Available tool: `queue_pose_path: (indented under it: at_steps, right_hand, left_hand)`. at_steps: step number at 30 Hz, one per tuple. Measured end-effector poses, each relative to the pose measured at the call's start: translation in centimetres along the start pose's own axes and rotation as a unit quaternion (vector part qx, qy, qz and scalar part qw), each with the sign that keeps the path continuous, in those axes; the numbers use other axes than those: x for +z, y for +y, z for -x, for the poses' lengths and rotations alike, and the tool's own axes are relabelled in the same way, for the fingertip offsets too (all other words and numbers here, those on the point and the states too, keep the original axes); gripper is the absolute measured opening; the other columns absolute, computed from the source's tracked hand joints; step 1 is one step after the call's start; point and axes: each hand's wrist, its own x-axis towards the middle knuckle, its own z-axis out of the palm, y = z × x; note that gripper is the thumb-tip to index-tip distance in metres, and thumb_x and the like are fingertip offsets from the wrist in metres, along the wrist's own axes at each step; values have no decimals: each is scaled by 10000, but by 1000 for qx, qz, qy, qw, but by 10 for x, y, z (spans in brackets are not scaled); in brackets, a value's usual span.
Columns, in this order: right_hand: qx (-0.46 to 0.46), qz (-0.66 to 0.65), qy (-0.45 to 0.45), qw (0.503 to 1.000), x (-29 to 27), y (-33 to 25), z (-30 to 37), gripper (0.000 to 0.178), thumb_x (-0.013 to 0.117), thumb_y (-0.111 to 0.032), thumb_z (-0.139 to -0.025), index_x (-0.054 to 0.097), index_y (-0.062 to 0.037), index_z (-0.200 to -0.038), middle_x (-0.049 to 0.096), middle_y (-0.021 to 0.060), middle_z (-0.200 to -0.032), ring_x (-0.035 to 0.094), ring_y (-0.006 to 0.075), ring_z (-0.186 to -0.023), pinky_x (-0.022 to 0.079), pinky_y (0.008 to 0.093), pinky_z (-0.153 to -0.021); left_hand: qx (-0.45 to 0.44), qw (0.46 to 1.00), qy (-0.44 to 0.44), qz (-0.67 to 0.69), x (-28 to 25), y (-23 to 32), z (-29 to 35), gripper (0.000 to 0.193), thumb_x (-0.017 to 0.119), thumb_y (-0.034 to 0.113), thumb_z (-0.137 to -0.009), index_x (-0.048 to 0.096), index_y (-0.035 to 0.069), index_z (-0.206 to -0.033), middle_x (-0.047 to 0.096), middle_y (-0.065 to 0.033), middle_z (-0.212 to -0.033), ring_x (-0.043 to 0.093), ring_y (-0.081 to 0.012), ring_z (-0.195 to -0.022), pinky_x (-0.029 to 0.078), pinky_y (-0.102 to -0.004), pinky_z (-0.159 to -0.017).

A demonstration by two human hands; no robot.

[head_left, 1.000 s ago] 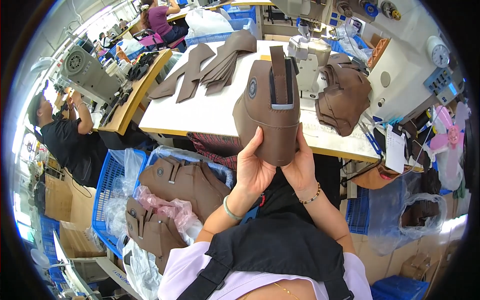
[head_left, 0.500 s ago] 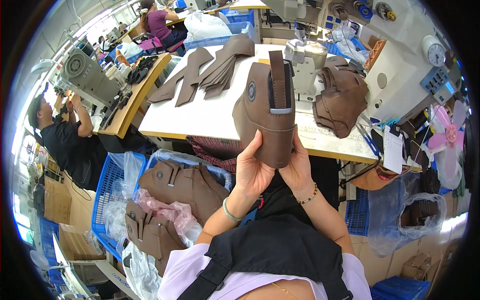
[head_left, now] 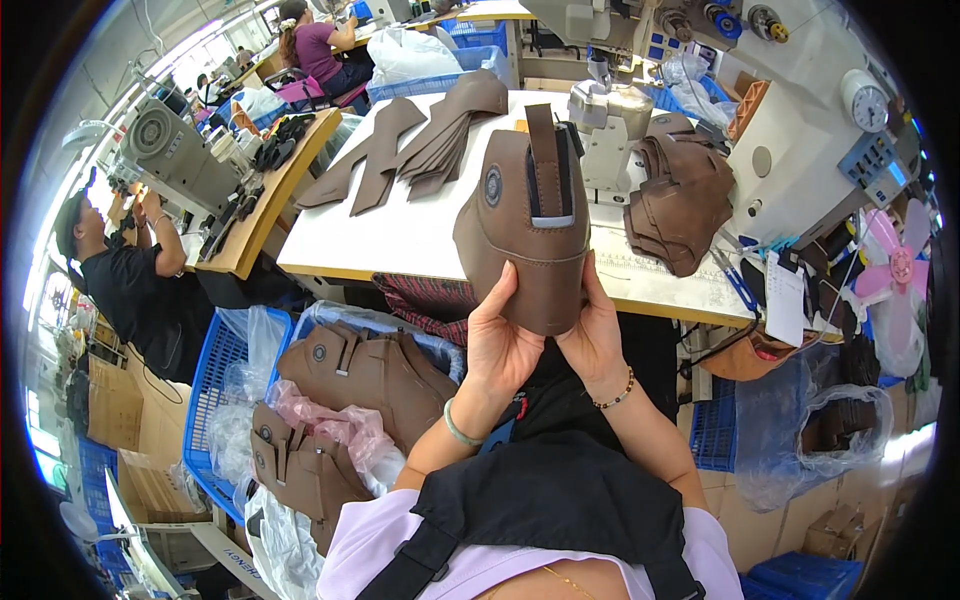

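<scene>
A brown leather shoe upper (head_left: 530, 280) is held up in front of me, over the near edge of the white worktable (head_left: 330, 240). It has a round dark badge on its left side, a pull strap at the top and a stitched seam across the middle. My left hand (head_left: 502, 335) grips its lower left side, thumb on the front. My right hand (head_left: 592, 335) holds the lower right side the same way. The fingers behind the piece are hidden. Beyond it stands a sewing machine post (head_left: 607, 140).
Flat brown leather pieces (head_left: 440, 145) lie fanned on the table, and stacked uppers (head_left: 680, 200) sit at its right. Snips (head_left: 735, 280) lie by the right edge. Blue crates (head_left: 205, 430) with more uppers (head_left: 365, 375) stand at lower left. A co-worker (head_left: 135, 270) sits at far left.
The shoe upper has shifted slightly left and turned a little, showing more of its front. Both hands keep their hold on it.
</scene>
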Motion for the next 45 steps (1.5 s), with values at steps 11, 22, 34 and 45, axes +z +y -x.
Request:
queue_pose_path:
  at_steps: [11, 22, 34, 45]
  right_hand:
    - [-9, -5, 10, 1000, -1, -2, 1, 367, 391, -271, -1008, 470, -48, -1288, 533, 148, -1287, 512, 275, -1209, 486, 444, -991]
    - [-36, 60, 38, 997, 0, -5, -1, 355, 452, -263, -988, 486, -63, -1280, 550, 89, -1281, 531, 212, -1186, 476, 383, -997]
    - [29, 85, -14, 996, 15, 11, -61, 348, 438, -256, -994, 488, -36, -1259, 565, 129, -1247, 564, 240, -1144, 515, 380, -960]
    - [75, 11, -70, 995, 16, 8, -98, 334, 442, -247, -993, 507, -17, -1226, 575, 141, -1226, 568, 248, -1139, 522, 383, -955]
  left_hand:
    - [13, 1000, -6, -8, 3, 2, 2, 295, 499, 149, -959, 542, -20, -1198, 606, -147, -1196, 594, -241, -1106, 508, -383, -961]
    - [81, 996, 41, -27, 1, 17, -5, 368, 532, 257, -952, 538, 18, -1232, 584, -123, -1241, 553, -250, -1157, 437, -417, -1018]
    - [-31, 985, -143, 94, 7, 36, -56, 339, 446, 157, -978, 493, -117, -1172, 570, -253, -1178, 588, -321, -1086, 509, -420, -952]
    - [-41, 978, -169, 117, 14, 57, -81, 334, 418, 149, -988, 484, -124, -1169, 577, -257, -1151, 600, -322, -1066, 532, -397, -928]
